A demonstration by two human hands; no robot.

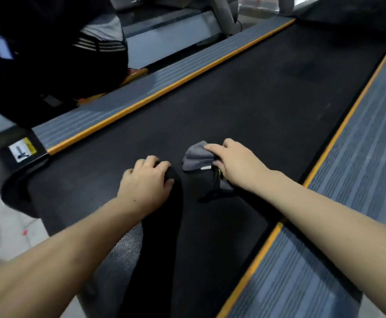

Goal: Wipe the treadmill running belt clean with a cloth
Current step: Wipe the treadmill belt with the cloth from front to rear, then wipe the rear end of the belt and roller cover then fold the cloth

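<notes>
Both bare forearms reached forward and down over the black running belt of the treadmill. The right hand lay palm-down on a crumpled grey cloth, its fingers bent over the top of the cloth and gripping it against the belt; most of the cloth bunched out to the left of the hand, and a small white tag showed at its lower edge. Just under the right wrist a dark strap-like object with a yellowish part lay on the belt, too dim to name.

The left hand rested a little to the left of the cloth, apart from it, with its fingers curled round a black rounded form that ran back towards the person; it looked like a dark-clothed knee or leg, though I could not tell for certain.

The cloth sat near the rear end of the belt, roughly midway between the two side rails. The left rail and the right rail were grey, ribbed, and edged in orange. A warning sticker sat on the black rear corner cover at the left. Beyond the left rail stood a neighbouring treadmill, and a blurred dark figure with white-striped clothing crouched there. Pale floor showed at lower left.
</notes>
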